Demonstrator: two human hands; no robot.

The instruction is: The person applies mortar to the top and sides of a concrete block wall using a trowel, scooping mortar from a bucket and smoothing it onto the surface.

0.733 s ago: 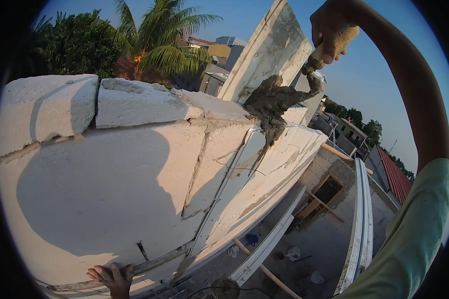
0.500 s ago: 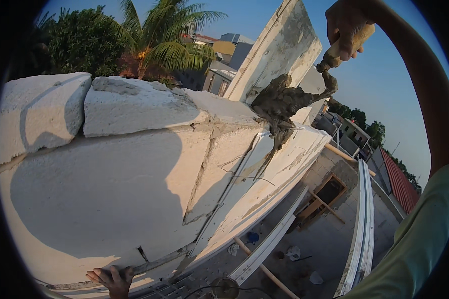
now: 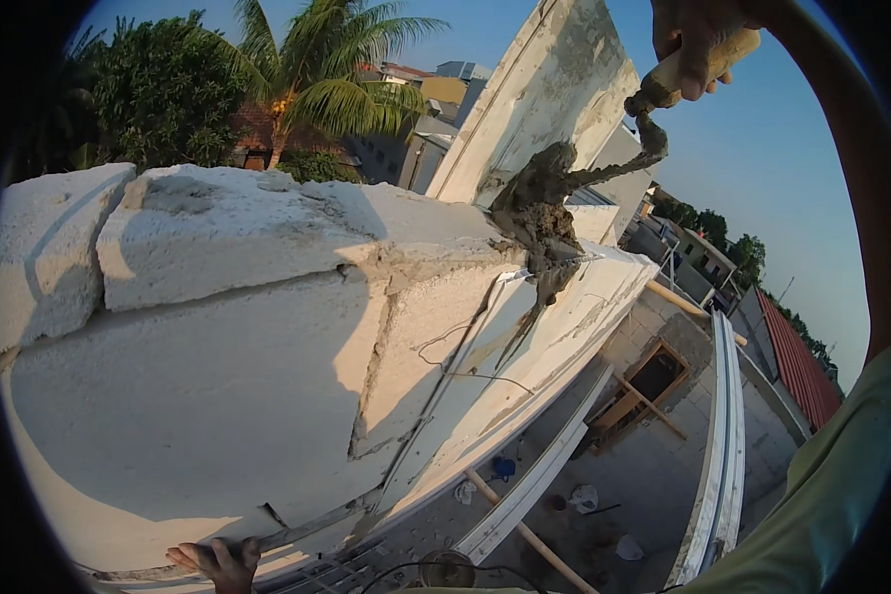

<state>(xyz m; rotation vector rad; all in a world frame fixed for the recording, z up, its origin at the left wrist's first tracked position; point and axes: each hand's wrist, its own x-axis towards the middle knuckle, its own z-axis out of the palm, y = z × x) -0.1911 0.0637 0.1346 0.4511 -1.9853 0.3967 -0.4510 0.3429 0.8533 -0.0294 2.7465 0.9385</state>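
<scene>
My right hand (image 3: 698, 49) is closed round the wooden handle of a trowel (image 3: 653, 139) at the upper right. Its blade is coated and hidden by wet grey mortar (image 3: 540, 203), which lies at the foot of an upright white board (image 3: 559, 99) on top of the wall. Some mortar hangs down over the wall's edge. At the lower left my left hand (image 3: 218, 564) rests with fingers spread against a ledge of the pale block wall (image 3: 198, 396), holding nothing.
A thin wire (image 3: 475, 374) sticks out of the wall face. To the right the ground drops far below, with metal channels (image 3: 718, 445) and wooden poles (image 3: 530, 535) across the gap. Beyond the wall stand a palm (image 3: 317, 79) and houses.
The trowel's handle has shifted slightly right, and the mortar sits lower and more bunched against the board's foot. My view has turned a little; my left hand stays on the ledge.
</scene>
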